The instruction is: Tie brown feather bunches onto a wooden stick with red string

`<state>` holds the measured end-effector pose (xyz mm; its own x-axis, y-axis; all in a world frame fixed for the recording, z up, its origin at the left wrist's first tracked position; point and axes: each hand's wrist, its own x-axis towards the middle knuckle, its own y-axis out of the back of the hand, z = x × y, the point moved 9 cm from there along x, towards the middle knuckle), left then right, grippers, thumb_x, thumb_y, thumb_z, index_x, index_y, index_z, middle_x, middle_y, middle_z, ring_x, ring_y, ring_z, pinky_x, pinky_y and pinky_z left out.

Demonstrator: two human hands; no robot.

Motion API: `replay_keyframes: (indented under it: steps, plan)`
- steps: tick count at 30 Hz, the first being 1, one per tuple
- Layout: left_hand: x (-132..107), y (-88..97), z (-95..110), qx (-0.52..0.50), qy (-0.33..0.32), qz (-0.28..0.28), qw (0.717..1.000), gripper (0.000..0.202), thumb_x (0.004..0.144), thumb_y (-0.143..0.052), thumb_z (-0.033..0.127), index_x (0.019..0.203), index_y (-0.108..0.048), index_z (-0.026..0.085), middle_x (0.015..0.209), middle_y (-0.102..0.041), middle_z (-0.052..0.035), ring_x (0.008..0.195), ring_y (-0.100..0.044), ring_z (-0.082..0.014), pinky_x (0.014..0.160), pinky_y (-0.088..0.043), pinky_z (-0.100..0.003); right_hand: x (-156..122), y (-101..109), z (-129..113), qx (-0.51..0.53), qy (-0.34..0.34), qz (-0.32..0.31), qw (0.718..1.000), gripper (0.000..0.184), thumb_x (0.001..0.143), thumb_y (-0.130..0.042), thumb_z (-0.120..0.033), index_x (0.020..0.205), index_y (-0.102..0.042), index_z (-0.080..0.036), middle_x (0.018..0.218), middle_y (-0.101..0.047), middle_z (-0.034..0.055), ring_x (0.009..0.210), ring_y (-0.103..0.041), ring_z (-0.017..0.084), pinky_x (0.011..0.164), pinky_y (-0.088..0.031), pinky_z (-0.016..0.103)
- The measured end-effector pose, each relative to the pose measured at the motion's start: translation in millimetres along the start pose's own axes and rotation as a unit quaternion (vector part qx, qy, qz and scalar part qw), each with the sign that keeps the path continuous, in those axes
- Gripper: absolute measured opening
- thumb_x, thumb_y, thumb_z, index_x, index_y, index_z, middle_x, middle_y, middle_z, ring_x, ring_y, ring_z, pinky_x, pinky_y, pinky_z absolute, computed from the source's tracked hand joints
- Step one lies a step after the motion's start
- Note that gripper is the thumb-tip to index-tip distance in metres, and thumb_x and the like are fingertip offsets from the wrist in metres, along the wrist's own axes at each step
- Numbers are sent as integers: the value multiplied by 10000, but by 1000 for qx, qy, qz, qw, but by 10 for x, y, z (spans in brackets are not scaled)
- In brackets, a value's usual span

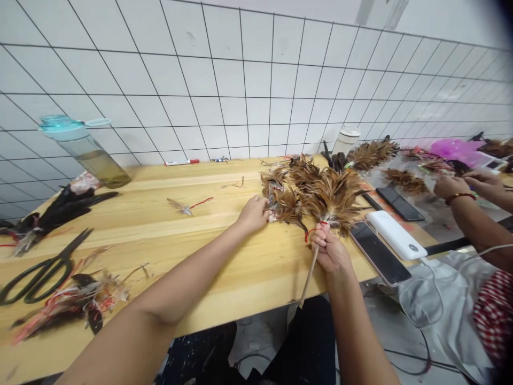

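My right hand [331, 248] grips a thin wooden stick [308, 276] just below a large bunch of brown barred feathers [326, 198]. Red thread [315, 231] binds the feathers near my fingers. My left hand [253, 213] rests at the bunch's left side, its fingertips pressed into a smaller cluster of feathers [274, 200]. A small loose feather tied to red thread [186, 206] lies on the wooden table [208, 182] left of my left hand.
Black-handled scissors [44, 270], black feathers [60, 211] and tangled feather scraps [76, 302] lie at the left. A water bottle [84, 152] stands behind them. Two phones [379, 254] and a power bank [395, 234] sit at the right, near a co-worker's hands [468, 184].
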<state>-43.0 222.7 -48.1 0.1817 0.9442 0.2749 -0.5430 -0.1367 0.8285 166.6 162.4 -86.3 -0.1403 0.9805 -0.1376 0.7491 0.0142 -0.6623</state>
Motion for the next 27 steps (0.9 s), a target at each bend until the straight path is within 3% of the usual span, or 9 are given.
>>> replay_keyframes:
  steps: [5,8,11,13,15,18,22,24,27]
  plan:
    - [94,-10,-22,-39,-12,37,998,74,813,-544,218,769,-586,176,827,-546,-53,851,-525,-190,768,-407,-299,21,21,57,31,-20,5,999,271,722,-761,-318,778,-547,-162,564,-295,-86,426,-220,19,344,-200,108]
    - [46,252,-400,-141,77,144,977,85,808,-541,248,759,-531,179,709,-497,4,676,-471,-135,643,-361,-249,24,32,61,33,-24,16,999,287,689,-785,-283,768,-545,-148,562,-324,-85,427,-249,8,352,-221,99]
    - [-51,448,-814,-240,167,233,928,151,808,-537,305,746,-468,185,633,-439,43,582,-404,-105,572,-310,-225,27,50,71,37,-27,24,999,298,670,-797,-261,764,-538,-148,560,-329,-88,428,-256,3,364,-240,94]
    - [-75,480,-963,-259,199,247,912,183,802,-544,325,728,-450,186,616,-434,52,564,-393,-97,564,-303,-221,27,66,75,38,-28,29,998,293,679,-789,-257,763,-528,-155,561,-330,-89,427,-258,6,366,-252,98]
    - [-58,442,-1016,-237,215,223,921,203,797,-557,336,710,-453,185,607,-451,50,561,-403,-97,566,-307,-224,25,80,70,39,-27,36,998,289,692,-781,-262,761,-520,-157,561,-327,-90,423,-257,10,363,-259,105]
    - [-16,357,-1009,-186,210,179,943,154,794,-573,325,817,-521,182,673,-528,29,603,-469,-113,602,-349,-236,16,89,51,43,-21,43,998,280,701,-773,-260,764,-523,-151,559,-324,-92,418,-252,12,350,-248,110]
    - [-27,459,-930,-94,167,214,958,303,774,-588,245,1066,-552,173,963,-594,-56,788,-549,-162,739,-434,-295,1,79,34,43,-18,39,998,256,727,-750,-266,767,-527,-147,557,-309,-93,414,-246,14,345,-237,111]
    - [-33,522,-765,-46,110,225,967,264,784,-568,216,1043,-584,167,1022,-591,-82,888,-549,-193,824,-443,-335,-8,77,31,47,-18,36,998,244,737,-741,-265,776,-533,-143,556,-302,-94,414,-243,12,354,-244,107]
    - [-44,481,-297,3,-32,187,982,275,827,-529,211,1086,-614,180,1076,-601,-83,1043,-512,-220,960,-402,-381,-22,78,36,55,-21,36,998,249,735,-746,-267,786,-541,-136,548,-298,-97,412,-231,6,356,-230,103]
